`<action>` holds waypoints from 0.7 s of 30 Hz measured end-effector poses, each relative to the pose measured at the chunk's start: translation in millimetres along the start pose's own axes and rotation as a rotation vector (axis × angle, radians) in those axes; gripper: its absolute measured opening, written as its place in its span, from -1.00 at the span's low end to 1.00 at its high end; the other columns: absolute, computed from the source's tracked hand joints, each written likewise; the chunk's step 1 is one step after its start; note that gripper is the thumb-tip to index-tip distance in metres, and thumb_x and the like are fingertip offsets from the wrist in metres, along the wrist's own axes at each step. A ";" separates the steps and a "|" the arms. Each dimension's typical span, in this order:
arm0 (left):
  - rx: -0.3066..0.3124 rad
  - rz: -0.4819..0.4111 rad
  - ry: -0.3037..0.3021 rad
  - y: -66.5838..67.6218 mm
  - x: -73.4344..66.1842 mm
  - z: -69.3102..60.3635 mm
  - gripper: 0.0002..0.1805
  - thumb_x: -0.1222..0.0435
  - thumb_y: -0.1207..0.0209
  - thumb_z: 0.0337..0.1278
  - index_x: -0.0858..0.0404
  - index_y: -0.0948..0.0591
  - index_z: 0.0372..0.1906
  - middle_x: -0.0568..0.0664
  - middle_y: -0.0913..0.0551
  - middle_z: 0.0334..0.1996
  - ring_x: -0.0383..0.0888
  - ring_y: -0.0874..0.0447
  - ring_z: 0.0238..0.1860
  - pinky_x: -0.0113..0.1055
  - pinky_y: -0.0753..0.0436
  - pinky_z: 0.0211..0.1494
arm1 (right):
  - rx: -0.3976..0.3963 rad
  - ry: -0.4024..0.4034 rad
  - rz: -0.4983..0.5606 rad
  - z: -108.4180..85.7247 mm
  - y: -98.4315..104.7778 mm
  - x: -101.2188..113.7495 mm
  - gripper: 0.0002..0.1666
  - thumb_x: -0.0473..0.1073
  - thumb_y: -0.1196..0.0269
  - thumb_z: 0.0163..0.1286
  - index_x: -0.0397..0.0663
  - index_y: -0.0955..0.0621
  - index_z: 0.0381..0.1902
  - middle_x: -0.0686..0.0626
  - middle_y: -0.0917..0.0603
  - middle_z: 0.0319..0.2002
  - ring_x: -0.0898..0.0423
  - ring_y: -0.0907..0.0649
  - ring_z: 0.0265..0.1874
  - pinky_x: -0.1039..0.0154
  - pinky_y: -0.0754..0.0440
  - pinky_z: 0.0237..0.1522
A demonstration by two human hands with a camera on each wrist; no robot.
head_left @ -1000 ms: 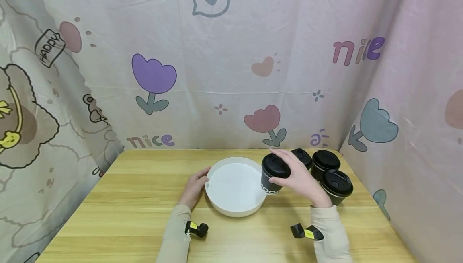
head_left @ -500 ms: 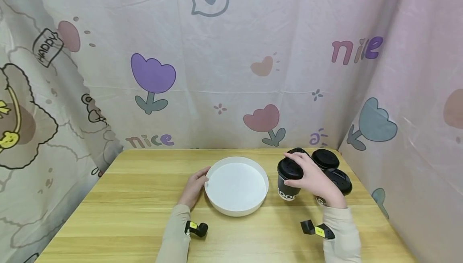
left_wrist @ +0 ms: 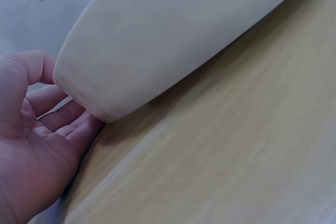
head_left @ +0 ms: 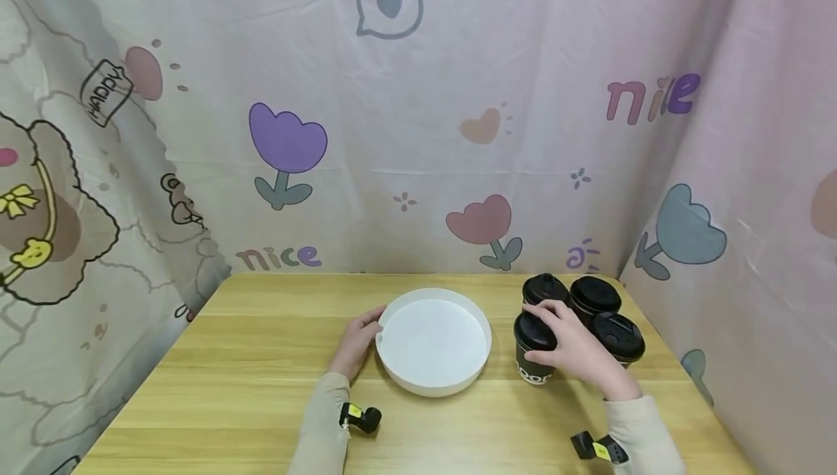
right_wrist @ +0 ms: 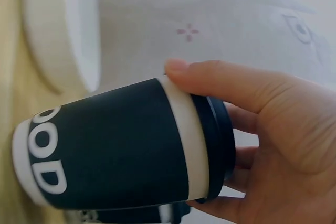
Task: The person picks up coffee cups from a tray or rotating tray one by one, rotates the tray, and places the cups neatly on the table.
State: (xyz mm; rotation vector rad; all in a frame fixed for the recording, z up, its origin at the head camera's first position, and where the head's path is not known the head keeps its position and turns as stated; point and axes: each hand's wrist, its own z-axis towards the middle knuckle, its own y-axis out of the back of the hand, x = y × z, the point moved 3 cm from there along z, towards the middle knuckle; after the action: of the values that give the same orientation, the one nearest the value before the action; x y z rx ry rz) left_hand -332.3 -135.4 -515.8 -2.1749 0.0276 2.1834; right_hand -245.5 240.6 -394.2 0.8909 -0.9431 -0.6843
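My left hand holds the left edge of a shallow round white dish. In the left wrist view the thumb lies at the dish's rim, and the other fingers reach under its edge. To the right of the dish, my right hand grips a black paper coffee cup with a black lid. The right wrist view shows the thumb and fingers around the cup's pale upper band, just below the lid. White lettering runs near its base. Whether the cup touches the table cannot be told.
More lidded black cups stand close together at the right back: one behind the held cup, one in the far corner, and one partly behind my right hand. A patterned curtain hangs along the wooden table's back edge.
My right hand has carried the cup away from the dish's right edge, rightward and nearer to me, to the front of the other cups. The left hand stays at the dish.
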 end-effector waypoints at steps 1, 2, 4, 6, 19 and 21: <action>-0.001 -0.002 0.000 -0.2 0.2 -0.3 -0.38 0.47 -0.03 0.12 0.38 -0.37 0.37 0.25 -0.36 0.40 0.13 -0.29 0.42 -0.13 -0.41 0.42 | -0.010 0.002 -0.014 -2.2 -1.9 -2.2 -0.10 -0.06 -0.50 0.03 -0.08 -0.43 0.34 -0.20 -0.42 0.20 -0.21 -0.45 0.18 -0.22 -0.54 0.13; -0.002 -0.005 0.001 -0.6 -0.2 -1.0 -0.38 0.47 -0.03 0.12 0.38 -0.37 0.37 0.24 -0.36 0.40 0.12 -0.29 0.43 -0.13 -0.40 0.42 | -0.019 0.005 -0.023 -4.2 -3.3 -4.2 -0.09 -0.05 -0.50 0.03 -0.08 -0.43 0.34 -0.20 -0.42 0.19 -0.20 -0.46 0.17 -0.21 -0.54 0.12; -0.003 -0.002 0.000 -0.8 -0.6 -1.3 -0.38 0.47 -0.03 0.12 0.37 -0.37 0.37 0.23 -0.36 0.40 0.12 -0.29 0.43 -0.11 -0.38 0.44 | -0.042 0.011 -0.036 -7.3 -4.8 -7.3 -0.09 -0.05 -0.51 0.02 -0.08 -0.43 0.34 -0.20 -0.43 0.17 -0.20 -0.47 0.14 -0.21 -0.54 0.10; -0.004 -0.011 0.006 -0.4 -0.6 -0.8 -0.38 0.48 -0.03 0.11 0.35 -0.37 0.37 0.21 -0.36 0.41 0.10 -0.28 0.44 -0.09 -0.35 0.46 | -0.058 0.006 -0.044 -9.2 -5.0 -9.7 -0.08 -0.04 -0.51 0.01 -0.06 -0.42 0.35 -0.21 -0.43 0.17 -0.21 -0.48 0.13 -0.23 -0.55 0.08; -0.007 -0.011 0.023 0.2 0.8 0.7 -0.38 0.47 -0.03 0.12 0.33 -0.38 0.37 0.20 -0.35 0.41 0.10 -0.26 0.45 -0.09 -0.34 0.47 | -0.083 -0.038 -0.096 -11.0 -1.3 -14.6 -0.06 0.00 -0.50 0.01 -0.07 -0.41 0.35 -0.30 -0.45 0.18 -0.31 -0.46 0.16 -0.33 -0.51 0.06; -0.010 -0.009 0.024 0.0 0.8 0.7 -0.38 0.47 -0.03 0.12 0.32 -0.39 0.37 0.20 -0.35 0.41 0.10 -0.25 0.46 -0.07 -0.32 0.48 | -0.091 -0.044 -0.103 -11.2 -1.2 -15.7 -0.06 -0.01 -0.51 0.01 -0.07 -0.41 0.35 -0.31 -0.46 0.18 -0.32 -0.45 0.16 -0.34 -0.50 0.06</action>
State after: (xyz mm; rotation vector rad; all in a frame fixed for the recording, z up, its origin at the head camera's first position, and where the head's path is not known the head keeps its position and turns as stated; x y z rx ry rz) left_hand -333.0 -135.4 -516.7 -2.2016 0.0080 2.1573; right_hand -242.4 256.5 -404.6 0.8512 -0.9021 -0.8317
